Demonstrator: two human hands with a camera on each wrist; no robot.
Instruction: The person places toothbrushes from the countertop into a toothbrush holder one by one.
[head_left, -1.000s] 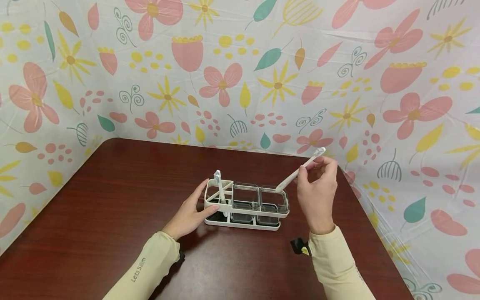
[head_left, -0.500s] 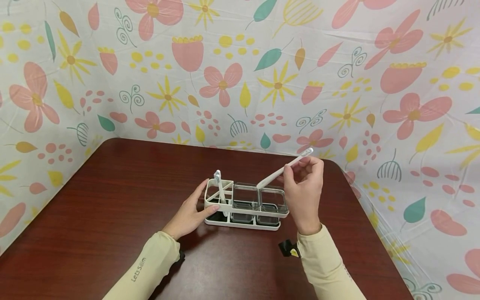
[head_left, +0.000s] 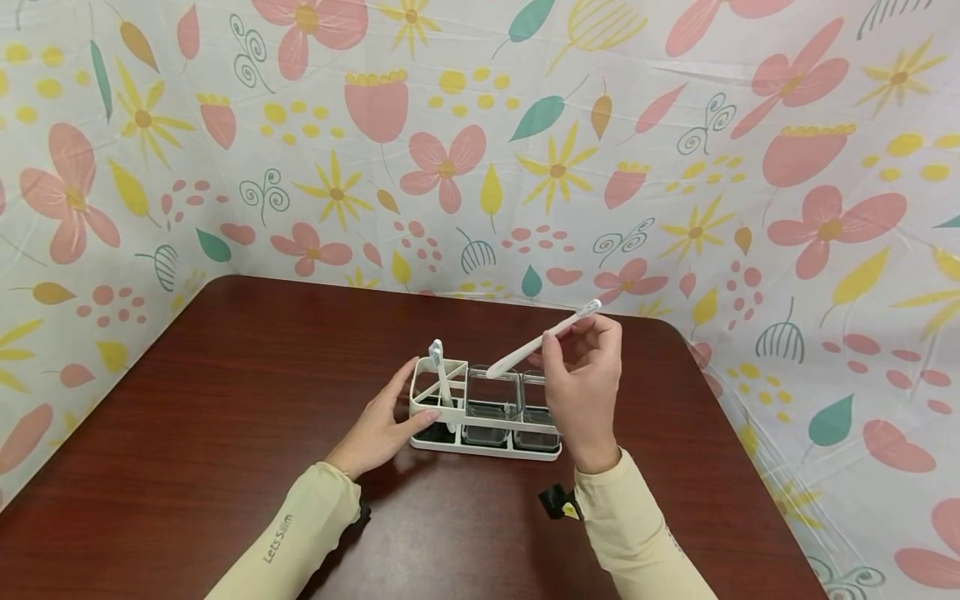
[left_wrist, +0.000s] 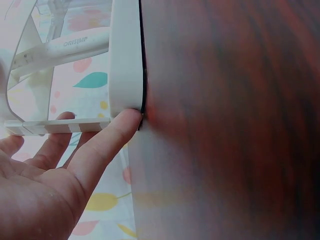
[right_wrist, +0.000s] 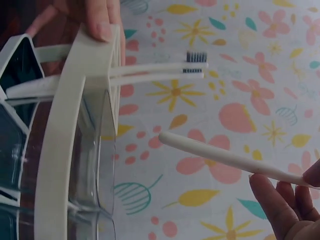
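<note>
A white toothbrush holder (head_left: 487, 423) stands on the table, with two clear square cups (head_left: 491, 390) set in its middle and right sections. My left hand (head_left: 382, 431) grips its left end, thumb at the front and fingers round the side. Two toothbrushes (right_wrist: 152, 67) stand in the divided left section, as the right wrist view shows; in the head view they overlap. Above the cups, my right hand (head_left: 588, 375) pinches another white toothbrush (head_left: 517, 357). It is tilted, bristles up to the right and handle end pointing at the left section, apart from the holder.
The dark wooden table (head_left: 225, 400) stretches around the holder on all sides. A floral cloth (head_left: 450, 167) hangs behind the table and along its sides. A black wrist strap piece (head_left: 555, 502) sticks out by the right cuff.
My right hand has moved left with its toothbrush, from beyond the right cup to above the cups. The brush now lies flatter. My left hand and the holder have kept still.
</note>
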